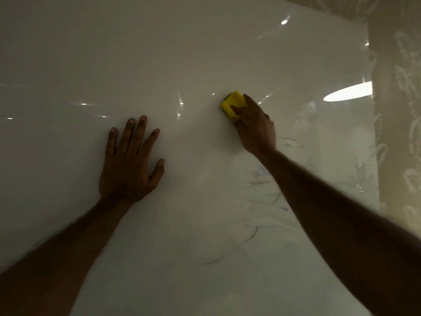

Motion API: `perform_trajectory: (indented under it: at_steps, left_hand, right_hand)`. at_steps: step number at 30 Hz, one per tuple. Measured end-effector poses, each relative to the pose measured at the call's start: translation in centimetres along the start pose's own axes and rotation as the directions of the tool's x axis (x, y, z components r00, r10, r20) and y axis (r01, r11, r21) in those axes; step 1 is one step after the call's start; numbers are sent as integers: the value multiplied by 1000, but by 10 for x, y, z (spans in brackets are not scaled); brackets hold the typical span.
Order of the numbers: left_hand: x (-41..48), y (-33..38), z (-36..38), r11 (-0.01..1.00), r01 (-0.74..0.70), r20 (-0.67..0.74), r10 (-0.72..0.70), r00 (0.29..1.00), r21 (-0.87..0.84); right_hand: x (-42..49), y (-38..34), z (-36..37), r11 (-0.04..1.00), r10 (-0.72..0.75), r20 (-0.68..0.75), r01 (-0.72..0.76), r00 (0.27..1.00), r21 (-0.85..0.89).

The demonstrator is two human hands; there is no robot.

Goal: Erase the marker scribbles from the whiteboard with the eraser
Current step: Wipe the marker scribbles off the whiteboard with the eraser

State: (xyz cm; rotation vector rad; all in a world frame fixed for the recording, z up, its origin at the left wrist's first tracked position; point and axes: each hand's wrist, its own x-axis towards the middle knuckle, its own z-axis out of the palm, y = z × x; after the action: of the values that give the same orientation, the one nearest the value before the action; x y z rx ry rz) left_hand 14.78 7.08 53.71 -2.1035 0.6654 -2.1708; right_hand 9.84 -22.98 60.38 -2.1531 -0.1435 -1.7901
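- Eraser [232,103]: a small yellow block with a dark layer showing at its upper left edge, pressed flat against the whiteboard [182,53] right of centre. It looks light and probably slightly soft, like foam; the dark layer is likely the wiping face, though little of it shows.
- Hold: the right hand [255,128] covers the lower right part of the eraser, with one finger laid across its near edge and another along its right side. The fingers are curled close around the block, holding it. Judged from its shape, the two side edges are the best places to grip, with the palm behind to press.
- Handling: the board is glossy and reflects ceiling lights, so the block should slide easily; steady pressure, not force, is what a clean wipe would call for.
- Scribbles [259,183]: faint thin strokes lie below and to the right of the eraser, partly under the right forearm, with a longer curved line [250,236] lower down. The eraser sits above them, apart from the nearest stroke. The marks look pale and partly smeared.
- Left hand [129,163]: flat on the board left of centre, fingers spread wide, holding nothing, apparently bracing.
- Patterned wall [398,110]: borders the board's right edge.
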Motion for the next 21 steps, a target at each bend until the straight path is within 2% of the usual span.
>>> perform_trajectory:
  at_steps: [2,3,6,8,10,13,15,17,19,21]
  left_hand:
    - [-1,1,0,1000,-5,-11,5,1000,8]
    - [-1,1,0,1000,-5,-12,5,1000,10]
    - [-1,1,-1,1000,7,7,-7,1000,10]
    - [0,0,-1,1000,8,24,-8,1000,9]
    - [0,-1,0,1000,4,31,-5,1000,12]
    - [-1,0,-1,1000,5,25,-6,1000,14]
    - [-1,1,-1,1000,1,32,-1,999,11]
    - [-1,0,-1,1000,3,44,-4,999,12]
    - [-1,0,-2,1000,14,49,-15,999,6]
    - [-1,0,-2,1000,19,59,-18,998,-4]
  right_hand:
    - [-41,-11,17,998,-55,-111,59,992,31]
    - [-75,-17,28,993,-106,-120,112,987,48]
    - [-193,-29,55,958,-274,11,272,962,93]
    - [-262,-26,63,911,-410,136,397,902,116]
    - [-309,-15,65,840,-541,239,527,806,125]
    - [-319,9,58,749,-647,326,654,690,103]
    - [-294,26,50,765,-624,306,642,719,53]
    - [-251,42,41,825,-540,217,563,813,-56]
    - [-198,52,24,931,-335,84,343,938,-122]
    - [-150,55,7,990,-71,-15,69,997,-126]
